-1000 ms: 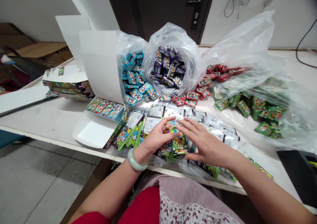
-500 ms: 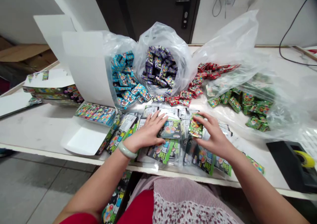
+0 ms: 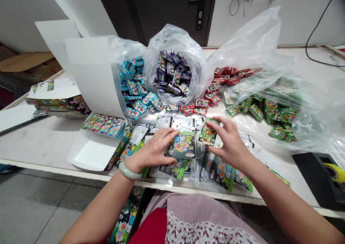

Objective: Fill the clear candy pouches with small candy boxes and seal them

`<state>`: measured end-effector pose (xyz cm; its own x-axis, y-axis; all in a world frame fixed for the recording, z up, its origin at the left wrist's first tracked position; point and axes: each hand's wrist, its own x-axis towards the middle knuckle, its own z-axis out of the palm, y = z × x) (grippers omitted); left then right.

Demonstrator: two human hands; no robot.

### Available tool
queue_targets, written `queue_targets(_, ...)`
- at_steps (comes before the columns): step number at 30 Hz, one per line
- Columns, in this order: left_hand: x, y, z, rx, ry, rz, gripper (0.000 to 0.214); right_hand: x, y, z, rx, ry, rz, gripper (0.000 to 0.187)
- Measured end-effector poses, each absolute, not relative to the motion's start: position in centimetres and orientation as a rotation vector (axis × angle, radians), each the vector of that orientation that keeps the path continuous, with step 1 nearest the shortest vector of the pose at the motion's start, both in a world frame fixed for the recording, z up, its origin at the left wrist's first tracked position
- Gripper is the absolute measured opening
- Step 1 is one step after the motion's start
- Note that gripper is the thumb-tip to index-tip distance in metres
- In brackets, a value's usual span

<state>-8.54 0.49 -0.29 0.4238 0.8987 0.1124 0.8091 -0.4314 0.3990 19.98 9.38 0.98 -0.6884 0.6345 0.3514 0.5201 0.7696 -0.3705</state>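
Note:
My left hand (image 3: 153, 151) grips a clear flat pouch with a black and green printed card (image 3: 182, 146), lifting it off a spread of the same pouches (image 3: 221, 172) at the table's front edge. A jade bangle (image 3: 128, 172) is on that wrist. My right hand (image 3: 230, 145) pinches a small green candy packet (image 3: 208, 132) just to the right of the pouch, close to its open side.
Clear bags hold blue packets (image 3: 136, 87), purple packets (image 3: 172, 71), red packets (image 3: 229, 77) and green packets (image 3: 272, 111). An open white display box (image 3: 94, 82) with filled rows stands at the left, flat boxes (image 3: 58, 100) beyond it. A black tape dispenser (image 3: 320, 177) sits at the right.
One second ago both hands were together over the pile. My right hand then picked up a green packet and brought it left toward the pouch that my left hand has lifted.

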Motion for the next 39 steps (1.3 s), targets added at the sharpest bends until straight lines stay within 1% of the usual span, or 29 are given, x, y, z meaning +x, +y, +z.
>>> queue_targets(2, -8.4, 0.5, -0.3, 2.393, 1.472, 0.461, 0.093, 19.9, 9.3, 1.3, -0.896, -2.492, 0.299, 0.076)
queue_targets(6, -8.3, 0.5, -0.2, 2.396, 1.500, 0.478, 0.091, 19.9, 8.8, 1.8, -0.747, -2.695, 0.370, 0.080)
queue_targets(13, -8.6, 0.0, -0.4, 2.416, 1.508, 0.483, 0.093, 20.6, 8.4, 2.6, -0.661, -2.797, 0.469, 0.068)
queue_targets(18, -8.7, 0.0, -0.4, 2.467, 1.449, 0.465, 0.093, 20.8, 9.1, 3.3, -0.445, -2.910, 0.624, 0.070)
queue_targets(22, -8.5, -0.1, -0.4, 2.419, 1.370, 0.521, 0.094, 20.7, 9.7, 3.5, -0.460, -2.871, 0.704, 0.068)
queue_targets(26, -8.1, -0.3, -0.4, 2.313, 1.370, 0.580, 0.094, 20.4, 9.8, 3.4, -0.476, -2.884, 0.663, 0.066)
queue_targets(29, -7.8, -0.3, -0.6, 2.264, 1.405, 0.594, 0.091, 19.7, 9.5, 2.8, -0.553, -2.877, 0.640, 0.072)
queue_targets(32, -7.5, -0.6, -0.7, 2.236, 1.448, 0.599, 0.091, 19.1, 8.9, 1.8, -0.593, -2.816, 0.691, 0.090)
queue_targets(33, -7.5, -0.7, -0.7, 2.234, 1.473, 0.605, 0.091, 19.0, 8.7, 1.5, -0.597, -2.775, 0.718, 0.092)
queue_targets(34, -7.5, -0.8, -0.6, 2.233, 1.503, 0.615, 0.092, 18.9, 8.5, 1.2, -0.613, -2.720, 0.735, 0.089)
queue_targets(35, -7.4, -0.9, -0.6, 2.234, 1.536, 0.630, 0.092, 18.8, 8.3, 0.9, -0.648, -2.659, 0.739, 0.079)
queue_targets(38, -7.3, -1.2, -0.5, 2.255, 1.593, 0.677, 0.093, 18.4, 7.2, -0.1, -0.786, -2.517, 0.732, 0.041)
queue_targets(39, -7.2, -1.2, -0.5, 2.271, 1.588, 0.685, 0.093, 18.3, 6.7, -0.4, -0.800, -2.499, 0.754, 0.034)
